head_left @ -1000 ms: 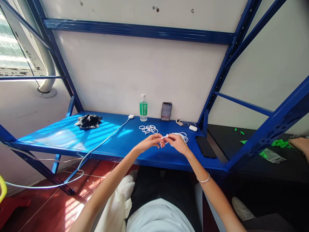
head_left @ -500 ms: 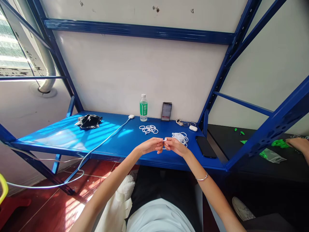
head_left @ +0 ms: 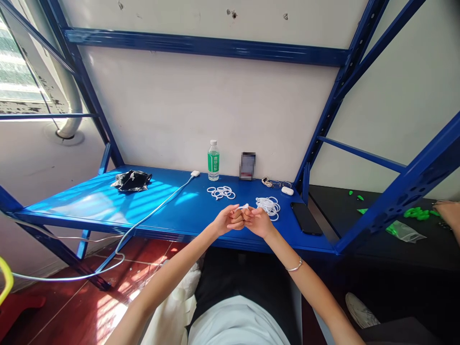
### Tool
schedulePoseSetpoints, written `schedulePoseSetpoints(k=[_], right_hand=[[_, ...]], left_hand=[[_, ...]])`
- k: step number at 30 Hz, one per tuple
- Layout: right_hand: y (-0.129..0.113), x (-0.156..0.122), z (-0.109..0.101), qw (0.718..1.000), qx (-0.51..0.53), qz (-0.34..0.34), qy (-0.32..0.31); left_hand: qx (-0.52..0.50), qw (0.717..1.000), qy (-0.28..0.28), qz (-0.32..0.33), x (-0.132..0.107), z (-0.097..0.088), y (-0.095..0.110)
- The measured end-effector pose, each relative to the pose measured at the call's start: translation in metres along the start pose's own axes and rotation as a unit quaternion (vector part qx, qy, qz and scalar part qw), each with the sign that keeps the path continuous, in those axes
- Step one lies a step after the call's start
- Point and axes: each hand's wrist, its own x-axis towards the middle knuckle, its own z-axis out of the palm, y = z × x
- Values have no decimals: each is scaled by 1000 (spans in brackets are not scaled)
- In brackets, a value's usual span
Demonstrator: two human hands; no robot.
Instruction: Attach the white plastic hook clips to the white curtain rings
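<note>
Above the front edge of the blue table (head_left: pixel 172 213), my left hand (head_left: pixel 230 220) and my right hand (head_left: pixel 258 221) meet, fingers closed in a pinch. Between their fingertips is a small white ring (head_left: pixel 245 206), mostly covered by the fingers. Just beyond my right hand lies a heap of white rings (head_left: pixel 269 206). A smaller, looser group of white rings (head_left: pixel 221 192) rests farther back, to the left of that heap.
Along the back stand a bottle with a green label (head_left: pixel 213 161) and a propped phone (head_left: pixel 247 166). At right lie glasses (head_left: pixel 281 184), a white case (head_left: pixel 287 190) and a black phone (head_left: pixel 306 218). A charger cable (head_left: pixel 158 207) crosses the left; black crumpled plastic (head_left: pixel 132 180) lies beyond. A co-worker's hand (head_left: pixel 447 211) is near green pieces (head_left: pixel 419 213).
Both hands have come closer together and their fingers have curled more around the white ring. The co-worker's hand has shifted slightly right.
</note>
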Motion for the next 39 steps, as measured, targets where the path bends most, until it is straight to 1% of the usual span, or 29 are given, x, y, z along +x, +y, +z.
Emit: schedulePoseSetpoints(k=[2,4,6,8,9,10,11,12,13,14,15,17,18,19,20,21,22,23,25,27,31,34,39], right_hand=[[0,0,2,1000,19,-18,-2],[-3,0,4,1000,6,-18,-6],[-8,-1,4,999,-32,-6,1],[-14,-2,1,995,-97,-1,27],[-16,-3,-1,988,-146,0,44],[-19,-4,-4,976,-209,0,63],[-20,-4,-6,955,-284,-2,81],[-22,-5,-9,926,-364,-6,100],[-23,-6,-12,888,-443,-13,120],[-23,-7,-14,845,-516,-21,140],[-24,-8,-16,797,-582,-28,159],[-25,-10,-19,700,-689,-26,188],[-25,-11,-19,656,-730,-16,192],[-25,-11,-20,617,-764,-1,189],[-25,-12,-20,586,-790,16,181],[-25,-13,-19,564,-807,31,171],[-25,-13,-19,549,-819,44,161],[-24,-13,-18,539,-827,55,152],[-22,-12,-17,526,-836,69,141],[-20,-12,-16,522,-839,78,132],[-19,-12,-15,533,-832,91,121],[-18,-12,-14,536,-831,90,118],[-18,-12,-14,539,-831,74,118]], left_hand=[[-8,1000,4,15,-1,0,2],[3,1000,8,14,-2,1,5],[30,999,7,12,-2,1,10],[72,997,6,28,-3,-2,17],[106,994,12,36,-3,-6,21],[153,987,25,42,-3,-10,23],[213,975,47,49,-3,-16,26],[286,953,76,59,-2,-23,27],[370,920,107,71,-2,-31,27],[459,874,135,87,-1,-39,27],[546,816,155,105,0,-48,25],[690,694,164,125,1,-63,20],[742,638,163,124,2,-69,16],[782,591,161,117,3,-74,13],[812,552,157,106,3,-78,9],[833,523,154,91,4,-80,6],[849,501,148,75,4,-81,3],[861,485,142,60,5,-81,1],[874,466,131,37,5,-81,-1],[878,461,125,25,4,-81,0],[870,479,119,14,4,-85,3],[863,492,117,10,5,-87,4],[855,503,128,-11,8,-91,3]])
